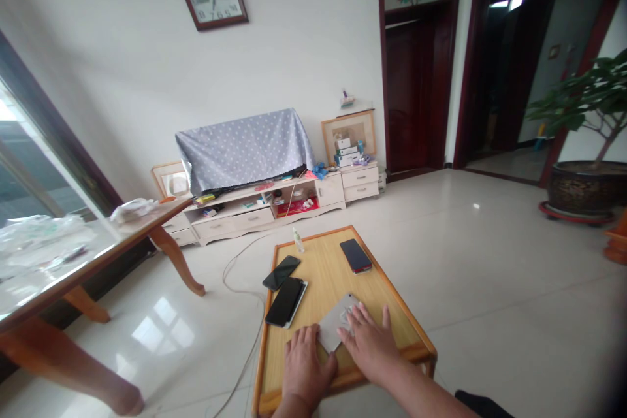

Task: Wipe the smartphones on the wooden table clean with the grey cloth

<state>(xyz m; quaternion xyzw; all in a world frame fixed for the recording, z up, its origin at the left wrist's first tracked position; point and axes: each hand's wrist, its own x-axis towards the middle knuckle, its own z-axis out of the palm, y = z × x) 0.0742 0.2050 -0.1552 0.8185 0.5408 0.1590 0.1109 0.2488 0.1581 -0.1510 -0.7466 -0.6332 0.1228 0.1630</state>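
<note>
A silver-grey tablet (330, 328) lies at a slant near the front edge of the small wooden table (321, 274), its back side up. At its left edge rests my left hand (304, 366), fingers stretched out and thumb near the lower corner. My right hand (369, 343) lies over the tablet's right part with its fingers spread. Under those fingertips shows a pale whitish patch (345, 317); what it is I cannot make out.
Two dark phones (287, 302) lie at the table's left side, and another dark phone (355, 255) at the far right. A small clear bottle (298, 241) stands at the far left corner. A cable (240, 287) runs over the floor; a larger table (147, 228) stands left.
</note>
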